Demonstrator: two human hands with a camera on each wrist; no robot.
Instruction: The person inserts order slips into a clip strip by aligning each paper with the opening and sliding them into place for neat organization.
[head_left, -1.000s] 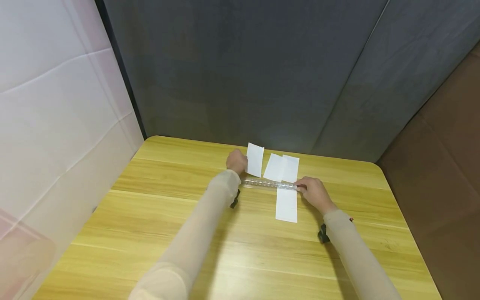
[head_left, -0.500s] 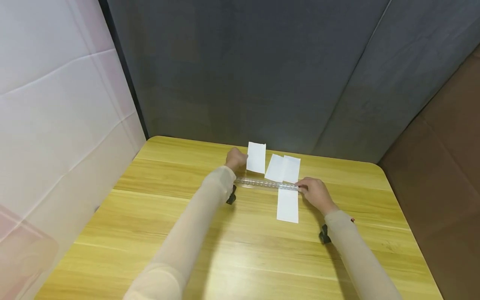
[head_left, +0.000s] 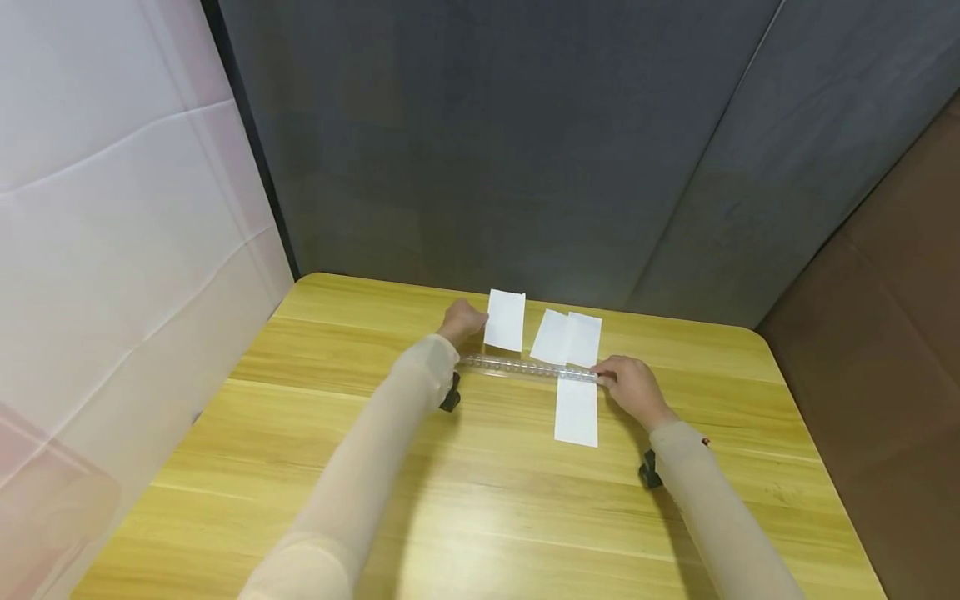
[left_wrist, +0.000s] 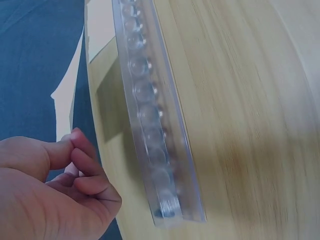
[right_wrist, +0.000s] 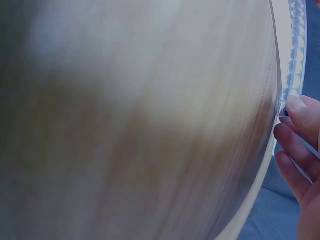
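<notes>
My left hand (head_left: pixel 461 320) pinches a small white paper piece (head_left: pixel 505 321) by its left edge, held up near the table's back edge. In the left wrist view the curled fingers (left_wrist: pixel 82 165) sit beside the paper (left_wrist: pixel 67 100), just behind the clear ruler (left_wrist: pixel 150 115). The ruler (head_left: pixel 528 367) lies crosswise on the wooden table (head_left: pixel 315 467) over a white paper strip (head_left: pixel 576 411). My right hand (head_left: pixel 632 387) grips the ruler's right end, fingertips (right_wrist: pixel 299 107) against the ruler (right_wrist: pixel 295 50). Two more white pieces (head_left: pixel 566 337) lie behind the ruler.
A dark grey panel (head_left: pixel 525 142) stands right behind the table, a white panel (head_left: pixel 112 250) to the left, a brown one (head_left: pixel 885 317) to the right. Black wrist straps (head_left: pixel 450 398) sit under both sleeves. Bare tabletop stretches in front of the ruler.
My left hand has carried the small paper piece slightly to the left, uncovering the ruler's left end. The right hand, ruler and strip have stayed put.
</notes>
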